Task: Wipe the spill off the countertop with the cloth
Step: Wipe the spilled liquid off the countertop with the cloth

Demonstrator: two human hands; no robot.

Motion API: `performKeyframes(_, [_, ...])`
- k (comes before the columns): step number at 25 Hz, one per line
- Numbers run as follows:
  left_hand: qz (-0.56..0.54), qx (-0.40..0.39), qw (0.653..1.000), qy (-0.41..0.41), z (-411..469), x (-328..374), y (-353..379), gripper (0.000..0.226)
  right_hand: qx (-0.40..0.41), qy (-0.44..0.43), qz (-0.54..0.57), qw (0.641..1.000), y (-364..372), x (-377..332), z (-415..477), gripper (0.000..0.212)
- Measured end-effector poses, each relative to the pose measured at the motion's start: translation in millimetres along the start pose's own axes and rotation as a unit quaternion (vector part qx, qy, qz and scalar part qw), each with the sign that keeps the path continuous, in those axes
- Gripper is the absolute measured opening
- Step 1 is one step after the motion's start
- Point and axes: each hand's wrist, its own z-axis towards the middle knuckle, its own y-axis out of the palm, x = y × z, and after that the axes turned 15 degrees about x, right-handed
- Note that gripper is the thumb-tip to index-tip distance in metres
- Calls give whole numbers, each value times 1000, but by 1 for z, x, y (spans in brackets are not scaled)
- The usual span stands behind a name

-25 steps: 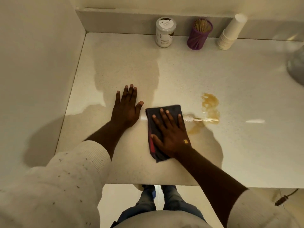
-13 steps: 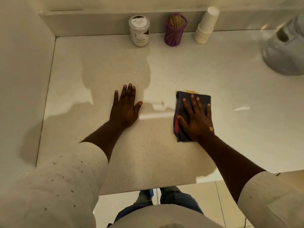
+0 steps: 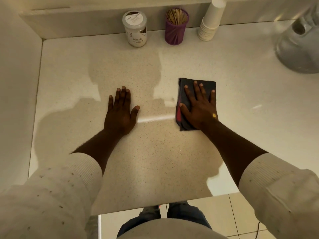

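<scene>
A folded dark cloth with a red edge lies flat on the pale speckled countertop, right of centre. My right hand presses down on it with the fingers spread, covering most of it. No brown spill shows around the cloth; whatever lies beneath it is hidden. My left hand rests palm-down on the bare counter to the left, fingers together, holding nothing. A thin bright streak runs between the two hands.
Along the back ledge stand a white Masala Extract jar, a purple holder of toothpicks and a stack of paper cups. A metal vessel sits at the far right. A wall bounds the counter's left side.
My right hand slid the cloth to the right over the brown spill, which no longer shows. The left hand stayed planted on the counter.
</scene>
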Motion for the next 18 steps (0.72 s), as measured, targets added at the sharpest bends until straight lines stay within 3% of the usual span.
performKeyframes(9, [44,2,999,-26,-3,10,-15,74,16,-150,57,987,12,-117,-74,76])
performKeyframes(13, [50,9,997,-53,-12,8,-22,73,19,-147,64,987,-1,-97,-117,75])
performKeyframes(18, [37,-23,999,1,-30,15,-13,80,12,-76,18,997,-17,-37,-115,77])
